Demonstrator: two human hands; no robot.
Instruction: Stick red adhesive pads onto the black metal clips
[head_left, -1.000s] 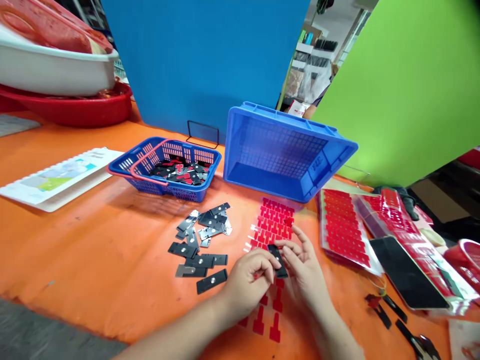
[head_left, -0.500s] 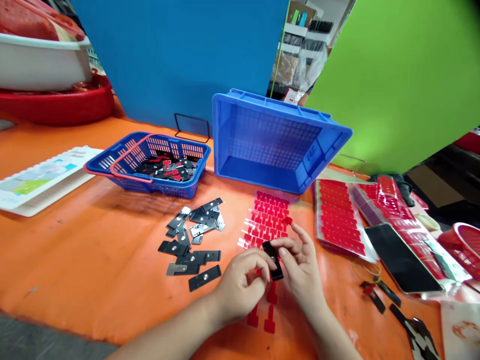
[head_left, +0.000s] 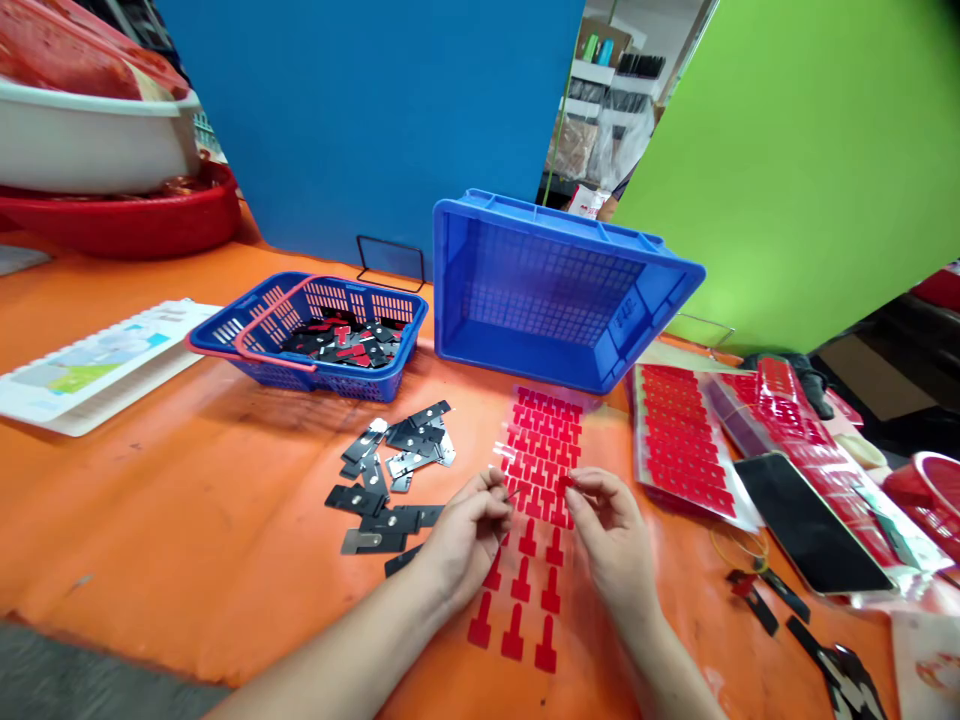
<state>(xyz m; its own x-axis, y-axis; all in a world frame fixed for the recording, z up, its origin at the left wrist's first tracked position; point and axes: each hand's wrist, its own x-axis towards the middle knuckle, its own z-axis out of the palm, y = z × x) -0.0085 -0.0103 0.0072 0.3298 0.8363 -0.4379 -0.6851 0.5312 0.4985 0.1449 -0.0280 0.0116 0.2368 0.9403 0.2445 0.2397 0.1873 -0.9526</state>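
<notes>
My left hand (head_left: 471, 528) is closed, with a black plate (head_left: 514, 494) pinched in its fingertips; only a thin dark edge of the plate shows. My right hand (head_left: 611, 520) pinches a small red sticker (head_left: 566, 482) between thumb and forefinger, just above the sheet. Beneath both hands lies a clear sheet of red T-shaped stickers (head_left: 551, 590) on the orange table. Left of my left hand, several black plates with a metal stud (head_left: 391, 520) lie in a loose pile, some partly hidden by the hand.
A blue basket (head_left: 322, 375) with black and red pieces stands at the back left. Beside it a blue crate (head_left: 525, 370) rests on its side. To the right are stacked red sticker sheets (head_left: 682, 440), a phone (head_left: 814, 525) and pliers (head_left: 840, 670).
My hands have moved apart. The black plate, held by both hands before, has gone left with my left hand and turned edge-on. My right hand has let go of it.
</notes>
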